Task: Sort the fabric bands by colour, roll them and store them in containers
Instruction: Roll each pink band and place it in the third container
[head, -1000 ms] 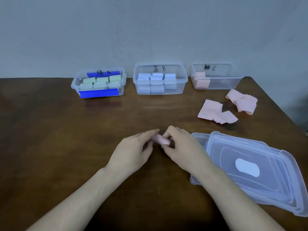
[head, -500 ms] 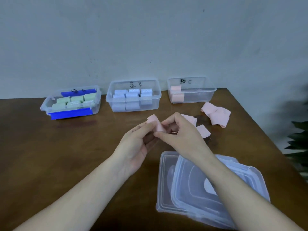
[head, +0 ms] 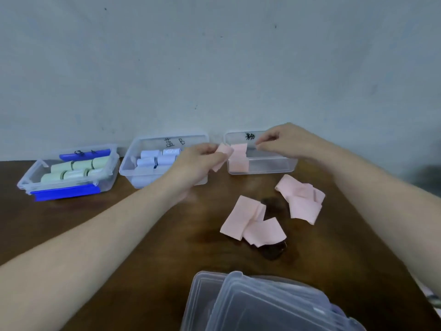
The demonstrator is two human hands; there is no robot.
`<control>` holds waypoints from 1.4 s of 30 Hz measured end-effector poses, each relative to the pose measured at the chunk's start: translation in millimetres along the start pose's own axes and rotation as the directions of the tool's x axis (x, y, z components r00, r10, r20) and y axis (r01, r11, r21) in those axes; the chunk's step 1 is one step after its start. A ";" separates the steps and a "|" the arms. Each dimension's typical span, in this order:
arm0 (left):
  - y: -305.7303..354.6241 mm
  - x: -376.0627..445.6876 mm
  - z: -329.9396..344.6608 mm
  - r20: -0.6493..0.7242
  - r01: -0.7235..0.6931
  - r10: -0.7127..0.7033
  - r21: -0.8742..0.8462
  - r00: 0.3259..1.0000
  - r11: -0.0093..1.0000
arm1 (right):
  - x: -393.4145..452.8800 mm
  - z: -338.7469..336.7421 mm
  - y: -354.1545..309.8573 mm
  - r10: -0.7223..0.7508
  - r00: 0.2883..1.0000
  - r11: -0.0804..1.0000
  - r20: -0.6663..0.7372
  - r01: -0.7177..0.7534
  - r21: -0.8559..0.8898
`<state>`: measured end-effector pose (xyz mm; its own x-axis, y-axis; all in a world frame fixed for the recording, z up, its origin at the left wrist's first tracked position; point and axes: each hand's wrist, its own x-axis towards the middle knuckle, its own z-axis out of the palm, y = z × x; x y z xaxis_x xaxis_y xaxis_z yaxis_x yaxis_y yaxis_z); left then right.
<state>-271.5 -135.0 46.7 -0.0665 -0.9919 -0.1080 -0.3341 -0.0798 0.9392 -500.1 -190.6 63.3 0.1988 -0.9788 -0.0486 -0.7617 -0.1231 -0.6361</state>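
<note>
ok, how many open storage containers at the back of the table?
3, in a row along the wall: green-roll container on the left, blue-roll container in the middle, pink container on the right, partly hidden by the hands.

The counter [head: 95,235] is dark brown wood. Three clear plastic boxes hold rolls: pale green rolls [head: 71,169] in the box with bright blue clips [head: 64,192], pale blue rolls [head: 155,158] in the middle box, a pink roll [head: 238,158] in the right one. Loose bands [head: 253,220] are pale pink. The wall [head: 214,68] is grey-blue. The lids [head: 262,304] are clear.
</note>
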 end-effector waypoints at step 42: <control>13.0 181.8 14.0 0.487 -0.453 0.080 0.723 0.870 0.521 | 115.6 50.9 42.7 -0.063 0.980 0.981 0.188 0.095 -0.169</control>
<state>-301.1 -315.0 34.8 -0.5425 -0.8211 -0.1777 -0.8240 0.4789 0.3027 -478.2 -300.8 -8.7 0.3588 -0.9208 -0.1527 -0.8325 -0.2416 -0.4986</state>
